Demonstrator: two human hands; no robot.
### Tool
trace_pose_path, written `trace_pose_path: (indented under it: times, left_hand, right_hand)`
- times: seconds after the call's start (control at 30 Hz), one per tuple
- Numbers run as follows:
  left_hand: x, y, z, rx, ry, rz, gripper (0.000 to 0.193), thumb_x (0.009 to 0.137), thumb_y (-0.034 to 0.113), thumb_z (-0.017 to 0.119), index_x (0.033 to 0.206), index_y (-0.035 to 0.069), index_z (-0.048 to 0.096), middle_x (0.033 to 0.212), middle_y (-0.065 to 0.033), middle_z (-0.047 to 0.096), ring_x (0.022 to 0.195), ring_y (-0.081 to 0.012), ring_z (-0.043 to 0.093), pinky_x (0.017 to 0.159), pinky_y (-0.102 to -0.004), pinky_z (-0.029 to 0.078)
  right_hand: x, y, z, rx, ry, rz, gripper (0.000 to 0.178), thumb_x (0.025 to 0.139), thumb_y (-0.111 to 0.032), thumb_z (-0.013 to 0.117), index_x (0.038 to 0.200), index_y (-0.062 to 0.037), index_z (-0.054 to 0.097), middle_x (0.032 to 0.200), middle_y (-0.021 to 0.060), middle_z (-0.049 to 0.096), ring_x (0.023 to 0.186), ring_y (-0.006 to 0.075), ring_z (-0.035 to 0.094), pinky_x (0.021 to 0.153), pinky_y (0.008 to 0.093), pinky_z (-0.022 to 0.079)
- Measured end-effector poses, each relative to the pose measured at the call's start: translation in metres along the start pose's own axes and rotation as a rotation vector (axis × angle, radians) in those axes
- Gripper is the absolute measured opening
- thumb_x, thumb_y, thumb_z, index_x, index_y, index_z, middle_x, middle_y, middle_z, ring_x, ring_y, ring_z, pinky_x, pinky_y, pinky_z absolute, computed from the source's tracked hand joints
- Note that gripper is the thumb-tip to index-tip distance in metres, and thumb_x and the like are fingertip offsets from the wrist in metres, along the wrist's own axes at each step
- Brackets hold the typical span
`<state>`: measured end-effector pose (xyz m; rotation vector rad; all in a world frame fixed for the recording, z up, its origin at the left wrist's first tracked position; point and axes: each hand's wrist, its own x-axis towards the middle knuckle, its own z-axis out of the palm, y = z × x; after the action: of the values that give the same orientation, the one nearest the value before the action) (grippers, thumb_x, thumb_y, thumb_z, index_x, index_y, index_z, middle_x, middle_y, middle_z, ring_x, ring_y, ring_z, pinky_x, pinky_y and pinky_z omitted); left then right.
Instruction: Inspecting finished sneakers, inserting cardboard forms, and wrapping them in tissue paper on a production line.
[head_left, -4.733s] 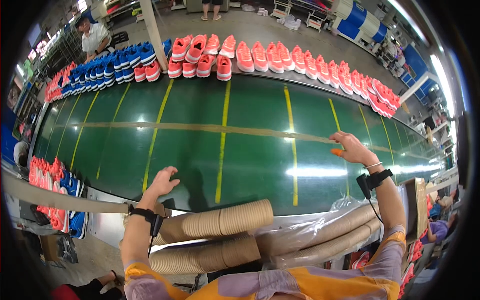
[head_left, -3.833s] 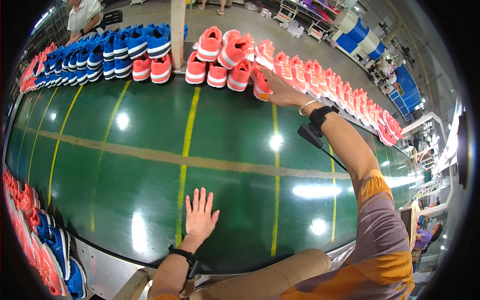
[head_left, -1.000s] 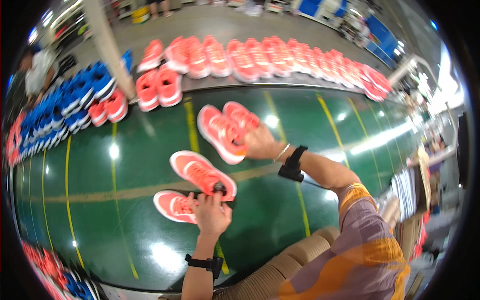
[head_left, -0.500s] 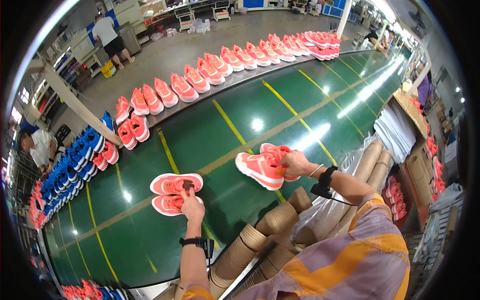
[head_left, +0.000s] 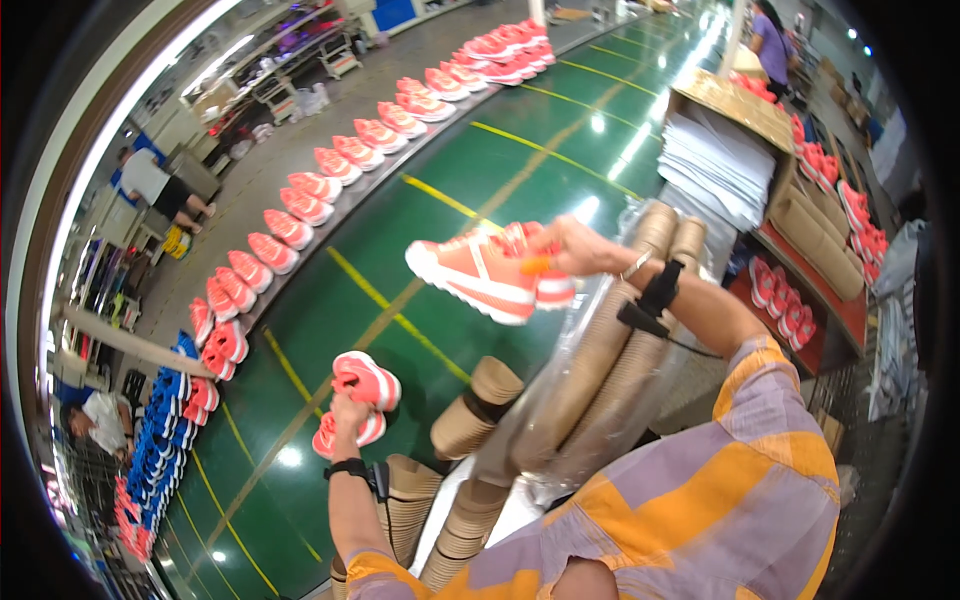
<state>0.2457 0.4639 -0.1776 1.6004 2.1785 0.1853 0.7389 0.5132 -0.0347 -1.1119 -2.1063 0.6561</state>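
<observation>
Both hands work over the green belt (head_left: 330, 320), each on a coral pair. The right hand (head_left: 578, 250) is closed round the collar area of the right-hand pair of shoes (head_left: 478, 275), over the belt and toward its near edge, the nearer shoe's sole on show and its toe pointing across the belt. The left hand (head_left: 347, 415) is closed about the openings of the left-hand pair of shoes (head_left: 372, 380), also over the belt; its fingers are mostly hidden, and whether those soles touch the belt I can't tell. Two shoes in one hand sit best, I'd judge, with fingers inside both collars and the thumb firm outside, so neither twists loose and no white midsole scuffs its mate. At the belt's near edge, the brown stacked inserts (head_left: 408, 500) and the plastic-wrapped rolls (head_left: 590, 370) call for a little height, since a trailing heel could snag there. The row of coral shoes (head_left: 362, 152) lines the belt's far edge, safely away from both hands.
</observation>
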Motion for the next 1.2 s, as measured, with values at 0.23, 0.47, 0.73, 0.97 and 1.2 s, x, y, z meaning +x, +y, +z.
trace_pose_path:
  times: [0.23,0.47,0.73,0.97,1.2]
  left_hand:
    - [0.024,0.223,0.022,-0.132,0.037,0.304,0.036,0.055,0.008,0.065,0.090,0.002,0.065,0.098,-0.0210,0.064,0.089,-0.0361,0.062,0.081,-0.0409,0.049]
    - [0.048,0.392,0.145,-0.042,0.035,0.572,0.034,0.062,0.005,0.057,0.095,-0.002,0.063,0.093,-0.0259,0.056,0.095,-0.0428,0.054,0.089,-0.0458,0.044]
    - [-0.012,0.511,0.185,0.286,-0.250,0.684,0.020,0.072,0.015,0.069,0.089,0.003,0.068,0.088,-0.0167,0.064,0.088,-0.0309,0.064,0.082,-0.0411,0.050]
    - [-0.067,0.610,0.209,-0.227,-0.196,0.981,0.052,0.077,0.021,0.072,0.121,0.003,0.052,0.110,-0.0180,0.058,0.105,-0.0329,0.057,0.090,-0.0416,0.047]
    - [-0.089,0.611,0.248,-0.205,-0.217,0.851,0.074,0.065,0.023,0.080,0.128,0.005,0.045,0.121,-0.0185,0.051,0.111,-0.0355,0.053,0.093,-0.0439,0.046]
  right_hand:
    - [-0.015,0.128,-0.151,-0.229,0.174,-0.089,0.022,0.074,-0.029,0.075,0.077,-0.0078,0.070,0.069,0.0129,0.063,0.066,0.0276,0.061,0.062,0.0372,0.048]
    - [-0.026,0.280,-0.195,-0.603,0.051,-0.039,0.008,0.063,-0.015,0.068,0.070,-0.0106,0.068,0.071,0.0103,0.062,0.081,0.0325,0.060,0.073,0.0443,0.046]
    - [-0.097,0.358,-0.183,-0.296,-0.234,0.243,0.021,0.067,-0.007,0.060,0.086,-0.0117,0.069,0.098,0.0128,0.061,0.104,0.0308,0.055,0.088,0.0455,0.039]
    - [-0.147,0.318,-0.179,0.227,-0.024,0.392,0.020,0.087,-0.023,0.063,0.092,-0.0042,0.066,0.079,0.0101,0.067,0.074,0.0124,0.062,0.071,0.0302,0.049]
    - [-0.185,0.287,-0.165,0.707,-0.169,0.553,0.014,0.085,-0.014,0.066,0.082,-0.0005,0.066,0.068,-0.0038,0.060,0.066,0.0044,0.052,0.061,0.0237,0.044]
